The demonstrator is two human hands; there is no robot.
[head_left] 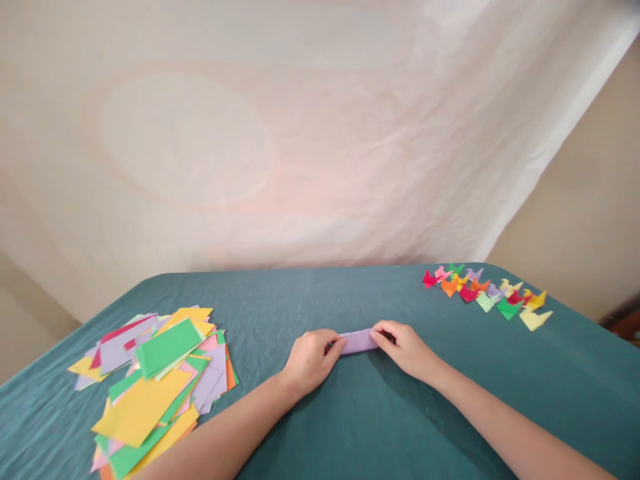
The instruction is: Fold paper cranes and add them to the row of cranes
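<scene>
A narrow folded strip of light purple paper (358, 342) is held level between my two hands, just over the table's middle. My left hand (314, 359) pinches its left end between thumb and fingers. At the opposite end, my right hand (404, 347) grips the strip in the same way, thumb in front. The fingertips cover both ends of the paper. Whether the strip touches the cloth below cannot be made out.
Loose coloured paper sheets (145, 407) lie in a spread pile at the left, beside my left forearm. Several small folded paper birds (510, 307) stand in rows at the back right. A dark green cloth (300, 293) covers the table; a pale fabric sheet (320, 167) hangs behind it.
</scene>
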